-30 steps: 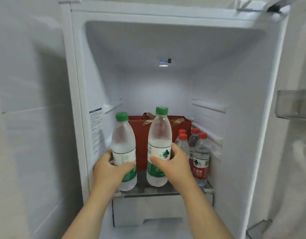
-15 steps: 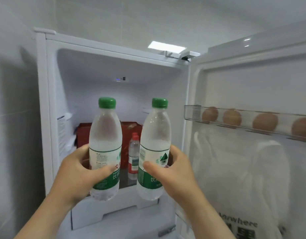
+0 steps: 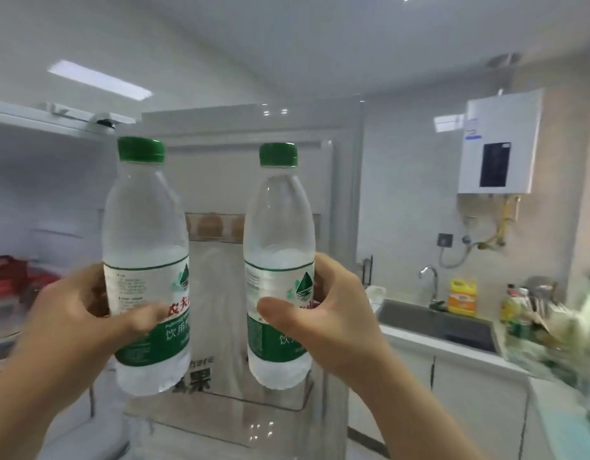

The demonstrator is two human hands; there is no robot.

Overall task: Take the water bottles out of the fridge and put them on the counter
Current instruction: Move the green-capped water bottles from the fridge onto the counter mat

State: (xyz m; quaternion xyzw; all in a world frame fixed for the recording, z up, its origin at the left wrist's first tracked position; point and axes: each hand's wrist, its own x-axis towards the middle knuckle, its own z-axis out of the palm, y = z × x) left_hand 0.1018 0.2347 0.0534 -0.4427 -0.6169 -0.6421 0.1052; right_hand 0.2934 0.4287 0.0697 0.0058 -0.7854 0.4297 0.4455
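Left bottle [image 3: 146, 260]: upright, green cap on top, held in the air in front of the open fridge door [image 3: 240, 180], to the left of the door's egg rack [image 3: 214, 224].
Left bottle against grip: the left hand [image 3: 77, 313] wraps the label band from the left side; the thumb lies across the front of the label, the fingers go round the back. Cap, shoulder and the clear base stick out above and below the grip.
Right bottle [image 3: 278, 260]: upright, green cap, also in the air before the fridge door, well apart from the left bottle and level with it.
Right bottle against grip: the right hand [image 3: 323, 313] closes on the label from the right side, thumb across the front; the base hangs clear below the grip.
Grip state: both hands clamped, each on its own bottle.
Fridge door: open, face-on behind both bottles, brown eggs in its rack, a printed bag lower down.
Fridge interior [image 3: 28, 227]: left of the door, a red item on a shelf.
Surface [image 3: 453, 346]: right of the door, carrying a sink [image 3: 436, 322] with a tap and a yellow jug [image 3: 462, 295]; neither bottle is on it.
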